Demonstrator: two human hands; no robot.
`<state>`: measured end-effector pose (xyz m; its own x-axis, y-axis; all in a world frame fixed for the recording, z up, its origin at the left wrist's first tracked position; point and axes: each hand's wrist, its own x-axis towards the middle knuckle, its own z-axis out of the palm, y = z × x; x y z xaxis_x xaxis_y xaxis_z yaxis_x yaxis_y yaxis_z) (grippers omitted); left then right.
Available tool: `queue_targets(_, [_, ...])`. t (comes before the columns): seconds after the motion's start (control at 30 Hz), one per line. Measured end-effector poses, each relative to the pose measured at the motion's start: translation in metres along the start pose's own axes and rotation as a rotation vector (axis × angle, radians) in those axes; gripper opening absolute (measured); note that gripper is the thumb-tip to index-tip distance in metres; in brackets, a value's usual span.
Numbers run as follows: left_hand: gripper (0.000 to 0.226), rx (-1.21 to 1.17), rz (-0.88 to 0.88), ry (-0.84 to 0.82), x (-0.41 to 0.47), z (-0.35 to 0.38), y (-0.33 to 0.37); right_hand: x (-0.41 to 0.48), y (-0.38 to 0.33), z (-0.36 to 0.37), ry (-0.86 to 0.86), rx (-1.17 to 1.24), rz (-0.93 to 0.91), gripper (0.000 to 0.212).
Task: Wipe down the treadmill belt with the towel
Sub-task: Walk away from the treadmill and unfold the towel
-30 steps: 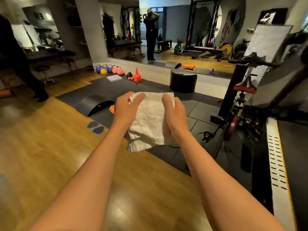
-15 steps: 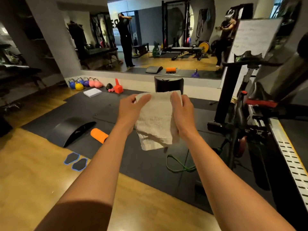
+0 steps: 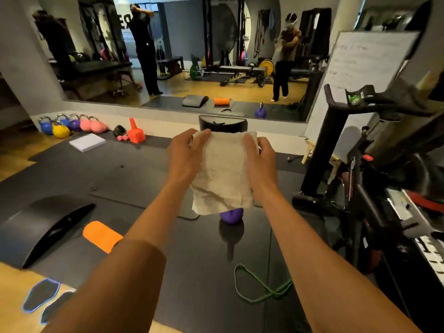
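A white towel hangs folded in front of me at arm's length. My left hand pinches its upper left corner and my right hand grips its upper right edge. The treadmill's white slotted side rail shows at the far right edge; the belt itself is mostly out of frame. Both hands are well left of it and above the floor mat.
An exercise bike stands right of my hands, a whiteboard behind it. A purple kettlebell, green resistance band, orange roller, black arched board and black box lie on the dark mat. A mirror wall is ahead.
My view has swung right and forward toward the bike and mirror. Both hands keep the same hold on the towel, held slightly higher and spread a little wider.
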<state>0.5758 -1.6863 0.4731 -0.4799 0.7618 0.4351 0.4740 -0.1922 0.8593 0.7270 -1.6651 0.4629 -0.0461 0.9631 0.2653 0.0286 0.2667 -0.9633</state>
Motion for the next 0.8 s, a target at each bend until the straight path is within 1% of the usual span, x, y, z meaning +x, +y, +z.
queue_targets(0.1, [0.047, -0.015, -0.02, -0.018, 0.076, 0.019, -0.03, 0.07, 0.008, 0.032, 0.028, 0.004, -0.007, 0.028])
queue_targets(0.23, [0.045, -0.022, -0.02, -0.015, 0.167, 0.051, -0.072, 0.162, 0.038, 0.072, 0.097, -0.015, -0.023, 0.032])
queue_targets(0.3, [0.043, -0.051, -0.034, -0.024, 0.213, 0.068, -0.093, 0.21, 0.056, 0.092, 0.091, -0.002, -0.019, 0.032])
queue_targets(0.43, [0.052, -0.06, -0.066, -0.006, 0.316, 0.095, -0.129, 0.312, 0.08, 0.13, 0.083, -0.011, -0.003, 0.034])
queue_targets(0.57, [0.048, -0.014, -0.086, -0.014, 0.416, 0.119, -0.163, 0.41, 0.097, 0.172, 0.085, -0.029, -0.005, 0.033])
queue_targets(0.7, [0.045, -0.019, -0.081, -0.02, 0.507, 0.142, -0.204, 0.5, 0.122, 0.217, 0.102, -0.032, -0.01, 0.031])
queue_targets(0.8, [0.051, -0.041, -0.074, -0.051, 0.578, 0.158, -0.246, 0.568, 0.148, 0.254, 0.139, -0.058, -0.035, 0.034])
